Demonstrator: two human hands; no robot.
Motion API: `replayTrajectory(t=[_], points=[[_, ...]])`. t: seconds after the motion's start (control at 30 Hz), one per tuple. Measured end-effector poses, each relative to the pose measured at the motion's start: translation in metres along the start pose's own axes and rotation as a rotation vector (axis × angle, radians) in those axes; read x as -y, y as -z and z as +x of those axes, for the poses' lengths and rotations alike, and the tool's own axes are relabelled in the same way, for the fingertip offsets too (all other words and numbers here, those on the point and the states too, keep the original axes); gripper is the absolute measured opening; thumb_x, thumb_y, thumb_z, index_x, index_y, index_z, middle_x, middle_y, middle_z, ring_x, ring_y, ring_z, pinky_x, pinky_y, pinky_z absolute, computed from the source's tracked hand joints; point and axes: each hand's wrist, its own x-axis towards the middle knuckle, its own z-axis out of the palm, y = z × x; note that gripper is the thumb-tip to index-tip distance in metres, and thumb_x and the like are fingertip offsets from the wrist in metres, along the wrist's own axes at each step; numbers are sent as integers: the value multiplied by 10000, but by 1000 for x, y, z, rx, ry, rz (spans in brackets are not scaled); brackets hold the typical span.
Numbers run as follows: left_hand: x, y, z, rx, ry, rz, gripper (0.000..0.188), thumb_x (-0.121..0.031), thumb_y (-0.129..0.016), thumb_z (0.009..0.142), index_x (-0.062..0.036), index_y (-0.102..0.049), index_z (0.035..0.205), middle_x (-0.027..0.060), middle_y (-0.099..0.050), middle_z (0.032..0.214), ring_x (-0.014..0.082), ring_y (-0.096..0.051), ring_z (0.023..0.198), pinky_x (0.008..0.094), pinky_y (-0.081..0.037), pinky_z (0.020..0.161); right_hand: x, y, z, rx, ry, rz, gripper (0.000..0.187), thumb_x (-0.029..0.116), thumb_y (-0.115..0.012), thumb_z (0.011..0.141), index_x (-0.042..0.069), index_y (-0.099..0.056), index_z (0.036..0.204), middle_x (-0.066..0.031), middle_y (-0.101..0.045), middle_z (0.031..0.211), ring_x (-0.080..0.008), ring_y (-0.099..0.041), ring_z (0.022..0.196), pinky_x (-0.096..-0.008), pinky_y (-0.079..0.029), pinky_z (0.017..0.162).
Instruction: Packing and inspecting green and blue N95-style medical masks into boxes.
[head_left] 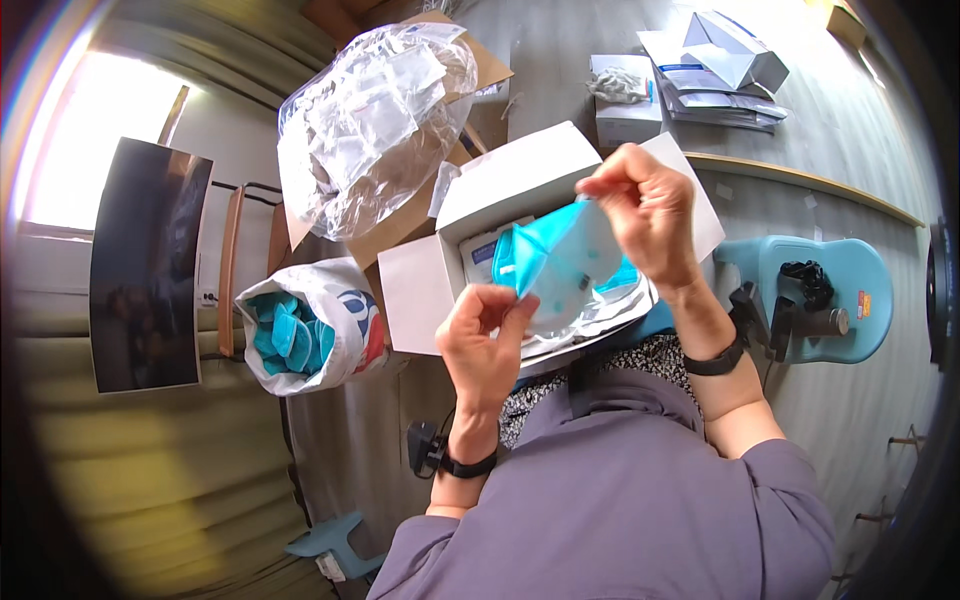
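Over an open white cardboard box (410, 290), I hold a clear plastic bag (572, 285) with a bright teal, soft-looking piece (552, 240) in or against it. My left hand (480, 338) pinches its lower left edge between thumb and fingers. At the upper right corner, the fingers of my right hand (645, 205) are closed on it. The bag is stretched at a slant between both hands. Beneath it, white packets and more teal show inside the box. I cannot tell exactly what the teal piece is.
Left of the box stands a white bag (345, 290) full of teal pieces (293, 335). Beyond it, a large clear bag of white packets (375, 110) fills a brown carton. To the right is a blue stool (865, 260) with a cylindrical container; flattened boxes (720, 95) lie farther back.
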Motion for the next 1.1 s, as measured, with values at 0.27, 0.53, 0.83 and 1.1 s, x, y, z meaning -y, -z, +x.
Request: replayTrajectory(t=[0.27, 0.53, 0.83, 1.1], points=[[12, -4, 16, 144, 22, -483, 249, -153, -623, 990, 13, -518, 1142, 87, -612, 1021, 139, -629, 924, 279, -570, 755, 1, -38, -25, 325, -356, 341, 107, 80, -699, 926, 5, -641, 877, 2, -628, 727, -30, -553, 662, -203, -469, 593], [20, -4, 12, 96, -27, -135, 270, -42, -744, 890, -52, -481, 825, -58, -496, 756, 20, -406, 683, 187, -336, 593, -20, -42, -30, 205, -88, 90, 79, -60, -630, 886, 5, -648, 845, -28, -668, 729, -56, -613, 704, -214, -496, 632], [-6, 16, -3, 74, -18, -29, 259, -46, -751, 882, -50, -506, 797, -62, -488, 698, 12, -379, 631, 189, -312, 549, -28, -27, 9, -41, 67, -206, 116, -45, -629, 898, 3, -640, 794, -42, -671, 714, -58, -589, 679, -217, -480, 613], [9, 26, 6, -144, -50, -170, 149, -118, -643, 980, -15, -538, 1004, -21, -570, 876, 27, -487, 788, 172, -405, 708, -3, -40, -14, 262, -234, 137, 121, 121, -742, 886, 33, -660, 898, 14, -636, 774, -25, -476, 603, -210, -395, 529]])
